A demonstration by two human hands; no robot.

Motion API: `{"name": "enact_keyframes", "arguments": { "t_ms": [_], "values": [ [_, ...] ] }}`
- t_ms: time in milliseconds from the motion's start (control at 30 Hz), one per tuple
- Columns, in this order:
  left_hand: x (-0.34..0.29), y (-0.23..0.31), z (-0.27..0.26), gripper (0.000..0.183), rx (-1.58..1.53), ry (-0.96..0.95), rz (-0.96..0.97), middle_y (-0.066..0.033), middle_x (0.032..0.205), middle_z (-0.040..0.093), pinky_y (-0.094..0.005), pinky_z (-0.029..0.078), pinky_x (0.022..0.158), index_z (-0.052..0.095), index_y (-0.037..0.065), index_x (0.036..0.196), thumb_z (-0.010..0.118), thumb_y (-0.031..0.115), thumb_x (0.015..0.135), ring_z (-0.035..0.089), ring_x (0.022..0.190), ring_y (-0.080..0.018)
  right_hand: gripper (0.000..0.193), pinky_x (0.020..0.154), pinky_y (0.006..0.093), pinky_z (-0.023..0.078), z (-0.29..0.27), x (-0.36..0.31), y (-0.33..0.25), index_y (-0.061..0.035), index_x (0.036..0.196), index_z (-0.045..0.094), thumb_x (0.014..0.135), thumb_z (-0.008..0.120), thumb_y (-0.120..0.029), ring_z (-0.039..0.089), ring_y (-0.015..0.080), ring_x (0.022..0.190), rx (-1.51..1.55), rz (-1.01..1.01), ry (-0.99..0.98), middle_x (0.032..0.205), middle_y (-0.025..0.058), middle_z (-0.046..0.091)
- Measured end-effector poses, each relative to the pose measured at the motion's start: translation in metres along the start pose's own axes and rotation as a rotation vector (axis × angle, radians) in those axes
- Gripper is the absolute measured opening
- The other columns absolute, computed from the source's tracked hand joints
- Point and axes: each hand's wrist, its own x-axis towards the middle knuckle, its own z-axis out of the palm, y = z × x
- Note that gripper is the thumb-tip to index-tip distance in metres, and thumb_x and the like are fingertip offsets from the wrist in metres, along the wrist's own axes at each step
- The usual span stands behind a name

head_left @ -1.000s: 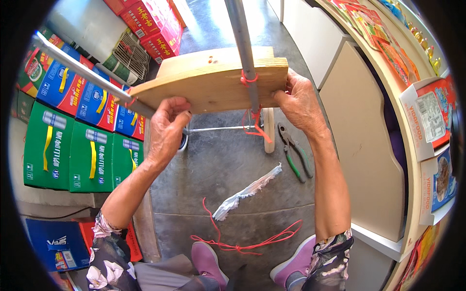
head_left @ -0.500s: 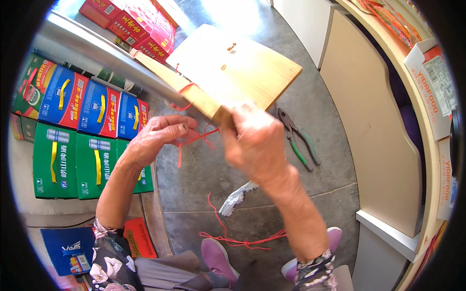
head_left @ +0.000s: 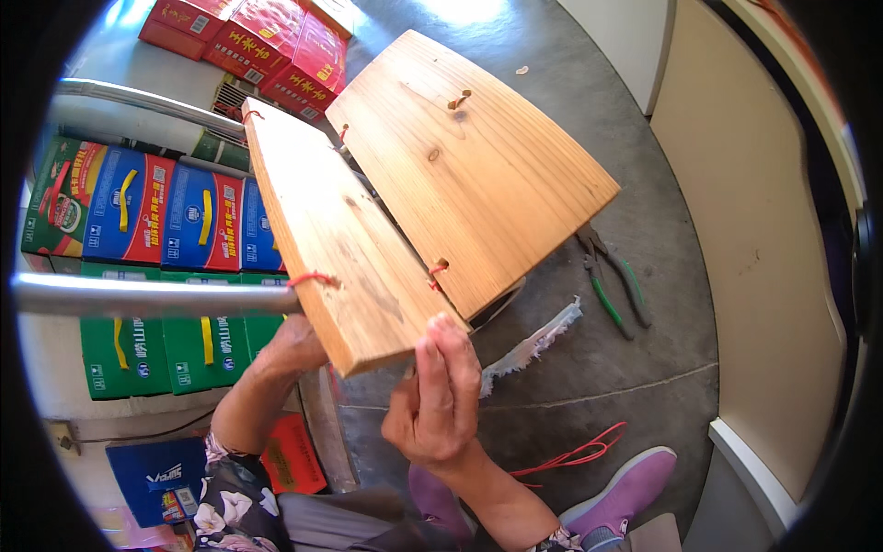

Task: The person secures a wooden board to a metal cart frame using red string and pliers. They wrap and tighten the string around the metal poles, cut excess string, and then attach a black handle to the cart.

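Observation:
Two wooden boards lie side by side, tilted up: a narrow board (head_left: 340, 230) and a wider board (head_left: 478, 156). Red cord (head_left: 315, 279) passes through holes in the narrow one, and short red loops show in the wider one's holes. At the narrow board's near corner, my right hand (head_left: 437, 400) is closed, its fingertips pressed on the edge. My left hand (head_left: 292, 348) is under the left side of that board, by a metal tube (head_left: 156, 296); its fingers are hidden.
Pliers (head_left: 614, 285) with green handles and a frayed pale strip (head_left: 533, 348) lie on the concrete floor, with loose red cord (head_left: 579, 451) near my shoe (head_left: 625, 488). Drink cartons (head_left: 207, 216) are stacked at left, red boxes (head_left: 267, 46) behind. A cabinet (head_left: 754, 230) stands at right.
The boards have tipped so their broad faces and a metal tube show. My right hand has moved down to the near corner; my left hand has gone under the narrow board, leaving the cord.

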Motion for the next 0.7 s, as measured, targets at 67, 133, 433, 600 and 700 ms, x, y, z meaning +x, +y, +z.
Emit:
{"name": "enact_keyframes", "arguments": {
  "t_ms": [67,133,433,600,700],
  "values": [
    [-0.005,-0.002,0.000,0.034,0.004,0.001,0.004,-0.0139,0.114,0.058,-0.0398,0.041,0.093,0.054,0.002,0.114,0.061,0.008,0.081,0.053,0.109,-0.0299,0.050,0.093,0.0485,0.044,-0.001,-0.005,-0.001,0.0114,0.121,0.043,0.071,0.049,0.016,0.050,0.0422,0.110,0.028,0.022,-0.010,0.119,0.0265,0.046],
    [-0.008,-0.003,-0.002,0.034,0.001,-0.001,-0.003,-0.0139,0.114,0.058,-0.0398,0.042,0.093,0.054,0.002,0.114,0.061,0.008,0.081,0.053,0.109,-0.0297,0.052,0.096,0.0490,0.040,-0.003,-0.011,-0.003,0.0097,0.124,0.040,0.073,0.049,0.014,0.048,0.0428,0.114,0.076,0.056,-0.040,0.122,0.0272,0.046],
    [-0.010,-0.004,-0.010,0.033,0.010,-0.002,-0.026,-0.0138,0.112,0.058,-0.0395,0.043,0.091,0.054,0.002,0.114,0.060,0.007,0.082,0.055,0.107,-0.0290,0.051,0.100,0.0465,0.037,-0.001,-0.028,-0.003,0.0039,0.127,0.041,0.077,0.052,0.008,0.044,0.0419,0.120,0.105,0.068,-0.061,0.128,0.0277,0.044],
    [-0.005,-0.006,-0.008,0.033,0.025,0.004,-0.018,-0.0138,0.112,0.058,-0.0394,0.044,0.090,0.054,0.002,0.114,0.060,0.007,0.082,0.055,0.106,-0.0286,0.050,0.098,0.0467,0.039,-0.001,-0.028,0.000,0.0024,0.126,0.042,0.078,0.053,0.008,0.045,0.0416,0.119,0.122,0.059,-0.057,0.128,0.0270,0.044],
    [-0.003,-0.008,-0.007,0.032,0.032,0.004,-0.005,-0.0138,0.111,0.059,-0.0393,0.044,0.089,0.054,0.002,0.114,0.059,0.007,0.082,0.055,0.105,-0.0284,0.049,0.097,0.0473,0.040,-0.001,-0.025,0.000,0.0033,0.124,0.042,0.077,0.053,0.009,0.046,0.0415,0.118,0.117,0.060,-0.055,0.126,0.0269,0.046]
  ]
}}
